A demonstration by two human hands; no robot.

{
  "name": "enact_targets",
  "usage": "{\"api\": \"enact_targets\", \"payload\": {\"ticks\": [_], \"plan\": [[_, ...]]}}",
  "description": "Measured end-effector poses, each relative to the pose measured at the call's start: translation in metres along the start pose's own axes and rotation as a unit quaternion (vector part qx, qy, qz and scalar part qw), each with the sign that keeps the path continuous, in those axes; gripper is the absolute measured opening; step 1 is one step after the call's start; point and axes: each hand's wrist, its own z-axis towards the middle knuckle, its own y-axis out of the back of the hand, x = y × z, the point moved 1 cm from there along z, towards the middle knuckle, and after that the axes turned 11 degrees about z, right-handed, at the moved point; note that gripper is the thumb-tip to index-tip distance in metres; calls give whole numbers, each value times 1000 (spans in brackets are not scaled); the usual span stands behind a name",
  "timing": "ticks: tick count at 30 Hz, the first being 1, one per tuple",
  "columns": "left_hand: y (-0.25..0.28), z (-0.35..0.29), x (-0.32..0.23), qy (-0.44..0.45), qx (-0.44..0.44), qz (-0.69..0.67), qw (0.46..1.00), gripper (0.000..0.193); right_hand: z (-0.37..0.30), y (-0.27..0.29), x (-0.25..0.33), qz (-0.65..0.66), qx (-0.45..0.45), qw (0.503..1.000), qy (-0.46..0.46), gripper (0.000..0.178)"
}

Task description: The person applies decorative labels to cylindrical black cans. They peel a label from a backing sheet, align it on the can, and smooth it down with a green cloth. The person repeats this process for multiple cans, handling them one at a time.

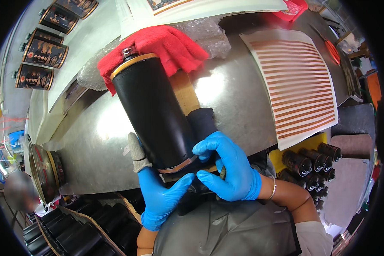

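A black cylindrical bottle lies slanted across the metal worktable, with a gold band at its far, capped end and a copper-coloured strip along its near edge. My left hand, in a blue glove with a knitted finger cover on one finger, is beside the bottle's near left side. Its covered finger lies stretched along the wall, and the thumb points toward the near edge. My right hand, also blue-gloved, is at the near right edge with its fingers curled. Something dark and narrow shows between them, mostly hidden. The right fingertips are near the strip's end.
A red cloth over bubble wrap lies under the bottle's far end. A sheet of copper-coloured strips lies at right, with red-handled scissors beyond. Decorated bottles stand far left; a yellow crate of bottles is at right.
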Motion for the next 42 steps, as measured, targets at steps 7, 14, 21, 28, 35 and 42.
{"api": "enact_targets", "payload": {"ticks": [7,14,21,28,35,42], "plan": [[1,10,-9,40,-59,-191,979,92,15,-8,8,69,-71,987,-129,18],[-11,5,-21,64,-35,-87,993,82,17,-3,-5,125,-83,983,-108,11],[-17,8,-24,77,-52,-120,988,84,18,0,-4,67,-65,993,-72,10],[-18,5,-12,73,-69,-60,993,84,17,-1,-11,69,-66,995,-34,9],[-5,-6,12,7,-17,4,1000,89,17,1,-11,71,-61,995,-28,9],[-17,-4,9,35,-79,-52,995,60,17,1,-10,54,-59,997,-21,9]]}}
